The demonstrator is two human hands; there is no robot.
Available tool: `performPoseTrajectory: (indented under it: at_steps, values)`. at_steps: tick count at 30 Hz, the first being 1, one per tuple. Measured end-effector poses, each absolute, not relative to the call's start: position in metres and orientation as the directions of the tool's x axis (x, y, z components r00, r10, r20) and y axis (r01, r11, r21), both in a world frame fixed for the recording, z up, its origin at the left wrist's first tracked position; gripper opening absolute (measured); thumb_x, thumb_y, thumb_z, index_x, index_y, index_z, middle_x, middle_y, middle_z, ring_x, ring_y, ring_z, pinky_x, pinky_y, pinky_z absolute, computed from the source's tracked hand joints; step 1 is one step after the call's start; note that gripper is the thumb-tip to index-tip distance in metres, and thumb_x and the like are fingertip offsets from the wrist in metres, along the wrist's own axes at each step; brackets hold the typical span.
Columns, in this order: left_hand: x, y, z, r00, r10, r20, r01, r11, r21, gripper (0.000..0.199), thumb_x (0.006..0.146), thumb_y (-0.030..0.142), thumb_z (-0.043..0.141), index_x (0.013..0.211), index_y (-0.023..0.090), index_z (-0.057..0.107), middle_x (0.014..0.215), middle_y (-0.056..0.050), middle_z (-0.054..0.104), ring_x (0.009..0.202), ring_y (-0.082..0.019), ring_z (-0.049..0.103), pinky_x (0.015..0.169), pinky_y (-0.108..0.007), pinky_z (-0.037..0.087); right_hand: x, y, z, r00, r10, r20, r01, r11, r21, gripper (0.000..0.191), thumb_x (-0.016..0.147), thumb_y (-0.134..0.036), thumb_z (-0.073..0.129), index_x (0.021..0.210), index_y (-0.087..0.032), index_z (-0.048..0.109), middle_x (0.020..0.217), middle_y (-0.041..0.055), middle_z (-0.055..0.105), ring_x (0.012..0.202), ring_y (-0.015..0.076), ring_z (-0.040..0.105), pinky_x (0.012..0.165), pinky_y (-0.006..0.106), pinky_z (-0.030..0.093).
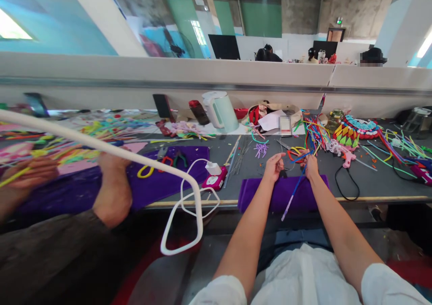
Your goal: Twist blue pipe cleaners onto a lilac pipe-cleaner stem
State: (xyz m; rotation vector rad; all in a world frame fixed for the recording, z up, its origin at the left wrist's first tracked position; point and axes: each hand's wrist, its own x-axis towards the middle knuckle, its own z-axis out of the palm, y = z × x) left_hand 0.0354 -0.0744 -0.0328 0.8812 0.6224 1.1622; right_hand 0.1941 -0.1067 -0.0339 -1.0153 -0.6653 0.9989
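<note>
My right hand (311,164) pinches a bundle of blue pipe cleaners (297,185). One long stem hangs down toward me and ends in a pale lilac tip, while shorter blue pieces stick out to the left. Close by on the left, my left hand (275,165) has its fingers closed in a pinch; what lies between them is too small to make out. Under both wrists, a folded purple cloth (283,194) lies at the table edge. Just beyond my hands are pliers with red and yellow handles (293,153), partly hidden by the right hand.
Bundled pipe cleaners (315,131) and a pink glue gun (348,157) lie to the right. A kettle (225,111) stands at the back. A power strip (216,179) and a white lamp arm (135,154) are on the left, where a co-worker's hand (32,172) holds a yellow stem.
</note>
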Motion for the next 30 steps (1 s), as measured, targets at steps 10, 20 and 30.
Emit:
performPoseTrajectory:
  at_steps: [10, 20, 30]
  values:
    - [0.031, -0.075, -0.035, 0.35, 0.936, -0.028, -0.439, 0.19, 0.878, 0.028, 0.063, 0.033, 0.071, 0.081, 0.011, 0.066, 0.035, 0.01, 0.033, 0.028, -0.001, 0.021, 0.032, -0.015, 0.015, 0.214, -0.107, -0.033, 0.413, 0.911, 0.001, -0.57, 0.259, -0.78, 0.032, 0.068, -0.04, 0.066, 0.091, -0.017, 0.063, 0.056, -0.0046, 0.051, 0.041, 0.0042, 0.038, 0.032, 0.015, 0.024]
    - [0.026, -0.075, -0.03, 0.332, 0.942, -0.047, -0.487, 0.214, 0.847, 0.032, 0.061, 0.03, 0.072, 0.088, 0.013, 0.064, 0.044, 0.008, 0.04, 0.031, 0.001, 0.021, 0.032, -0.015, 0.014, 0.21, -0.105, -0.035, 0.358, 0.933, -0.024, -0.564, 0.196, -0.802, 0.028, 0.06, -0.027, 0.072, 0.083, -0.016, 0.063, 0.054, -0.0057, 0.05, 0.041, 0.0041, 0.04, 0.032, 0.015, 0.025]
    - [0.026, -0.074, -0.029, 0.332, 0.942, -0.05, -0.543, 0.234, 0.806, 0.03, 0.06, 0.027, 0.074, 0.085, 0.012, 0.063, 0.043, 0.009, 0.038, 0.031, 0.001, 0.021, 0.032, -0.014, 0.013, 0.203, -0.107, -0.036, 0.43, 0.897, 0.097, -0.33, 0.256, -0.909, 0.031, 0.063, -0.037, 0.068, 0.086, -0.015, 0.068, 0.063, 0.0003, 0.061, 0.043, 0.0061, 0.045, 0.035, 0.017, 0.028]
